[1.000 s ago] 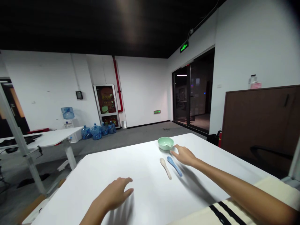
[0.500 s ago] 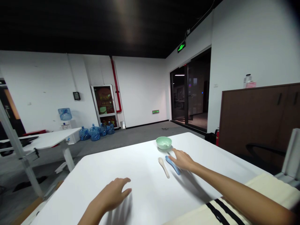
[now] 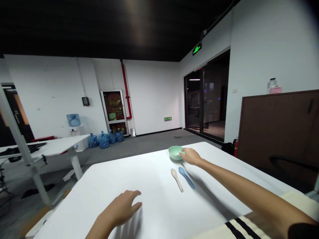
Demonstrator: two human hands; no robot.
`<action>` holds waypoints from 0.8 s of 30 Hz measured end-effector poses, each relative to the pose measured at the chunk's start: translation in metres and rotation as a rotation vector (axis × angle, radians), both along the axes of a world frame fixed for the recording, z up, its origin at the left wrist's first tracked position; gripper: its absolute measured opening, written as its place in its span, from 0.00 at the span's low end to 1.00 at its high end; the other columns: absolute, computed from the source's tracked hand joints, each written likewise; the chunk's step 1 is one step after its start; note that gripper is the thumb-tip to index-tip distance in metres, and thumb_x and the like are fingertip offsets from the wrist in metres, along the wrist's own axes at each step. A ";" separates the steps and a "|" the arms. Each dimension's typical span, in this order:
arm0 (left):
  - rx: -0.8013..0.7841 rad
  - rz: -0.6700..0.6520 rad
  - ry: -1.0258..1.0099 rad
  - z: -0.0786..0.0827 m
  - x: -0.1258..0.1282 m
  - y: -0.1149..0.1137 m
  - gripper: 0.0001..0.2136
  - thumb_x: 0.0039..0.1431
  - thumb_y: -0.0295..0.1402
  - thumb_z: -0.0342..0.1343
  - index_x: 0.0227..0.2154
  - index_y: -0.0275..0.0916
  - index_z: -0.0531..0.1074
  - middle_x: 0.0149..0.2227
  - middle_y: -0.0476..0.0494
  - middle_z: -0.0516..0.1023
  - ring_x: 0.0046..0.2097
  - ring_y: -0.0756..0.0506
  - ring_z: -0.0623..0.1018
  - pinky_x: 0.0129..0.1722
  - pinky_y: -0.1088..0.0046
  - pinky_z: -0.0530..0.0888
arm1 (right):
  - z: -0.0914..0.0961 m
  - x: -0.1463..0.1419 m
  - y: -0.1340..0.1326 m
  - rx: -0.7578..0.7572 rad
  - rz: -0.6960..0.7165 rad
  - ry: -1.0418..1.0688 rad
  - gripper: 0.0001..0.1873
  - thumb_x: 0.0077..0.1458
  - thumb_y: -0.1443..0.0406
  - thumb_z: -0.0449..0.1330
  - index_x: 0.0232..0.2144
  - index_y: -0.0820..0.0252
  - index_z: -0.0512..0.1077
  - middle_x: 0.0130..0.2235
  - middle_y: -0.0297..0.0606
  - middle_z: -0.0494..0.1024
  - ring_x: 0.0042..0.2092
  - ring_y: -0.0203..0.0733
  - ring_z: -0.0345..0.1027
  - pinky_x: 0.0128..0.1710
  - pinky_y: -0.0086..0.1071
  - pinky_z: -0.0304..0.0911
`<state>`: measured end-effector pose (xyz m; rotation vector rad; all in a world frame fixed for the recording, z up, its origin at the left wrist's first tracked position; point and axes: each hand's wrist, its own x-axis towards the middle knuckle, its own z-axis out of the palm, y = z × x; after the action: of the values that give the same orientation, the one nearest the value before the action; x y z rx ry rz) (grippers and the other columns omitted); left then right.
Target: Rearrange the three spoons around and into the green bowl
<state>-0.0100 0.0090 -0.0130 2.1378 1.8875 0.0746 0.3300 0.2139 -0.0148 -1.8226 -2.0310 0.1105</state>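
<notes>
My right hand is at the right rim of a light green bowl near the far edge of the white table. Its thumb and fingers close over that rim; the fingertips are partly hidden. Below the bowl lie two spoons side by side, a beige spoon on the left and a blue spoon on the right, bowl ends pointing away from me. My left hand hovers over the near left of the table, thumb and fingers apart, holding nothing.
Cream cloth with black stripes shows at the lower right. A brown cabinet stands beyond the table's right side. To the left is another white table, with blue water bottles on the floor behind it.
My right hand has moved from above the blue spoon forward to the bowl's rim, leaving both spoons uncovered. The left hand keeps its pose. The view has shifted slightly.
</notes>
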 end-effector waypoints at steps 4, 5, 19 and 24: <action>-0.017 0.010 -0.012 -0.001 -0.002 0.001 0.27 0.57 0.54 0.44 0.56 0.50 0.66 0.57 0.43 0.71 0.57 0.37 0.70 0.56 0.59 0.66 | 0.003 -0.010 0.029 -0.037 -0.046 -0.012 0.21 0.56 0.54 0.52 0.42 0.60 0.76 0.46 0.49 0.78 0.48 0.49 0.71 0.41 0.32 0.60; -0.018 0.009 -0.012 -0.001 -0.002 0.001 0.27 0.57 0.54 0.44 0.56 0.50 0.66 0.57 0.43 0.71 0.57 0.37 0.70 0.56 0.59 0.66 | 0.001 -0.012 0.035 -0.052 -0.059 -0.020 0.20 0.56 0.54 0.53 0.40 0.61 0.76 0.45 0.49 0.78 0.47 0.49 0.71 0.39 0.32 0.60; -0.044 0.012 -0.006 0.000 0.002 0.006 0.26 0.59 0.52 0.44 0.57 0.50 0.65 0.56 0.44 0.72 0.56 0.37 0.71 0.55 0.58 0.66 | -0.039 -0.016 0.092 -0.165 -0.132 -0.046 0.21 0.53 0.54 0.56 0.44 0.62 0.72 0.48 0.49 0.76 0.47 0.51 0.71 0.38 0.35 0.63; -0.054 0.016 -0.001 -0.001 0.002 0.008 0.26 0.59 0.52 0.44 0.57 0.50 0.65 0.56 0.44 0.72 0.56 0.37 0.70 0.55 0.58 0.66 | -0.045 -0.015 0.099 -0.184 -0.126 -0.048 0.21 0.52 0.55 0.58 0.45 0.61 0.73 0.49 0.50 0.75 0.48 0.52 0.71 0.40 0.35 0.64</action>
<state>-0.0077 0.0168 -0.0137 2.0870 1.8845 0.0283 0.3149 0.3125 -0.0603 -2.0789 -1.9886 0.2266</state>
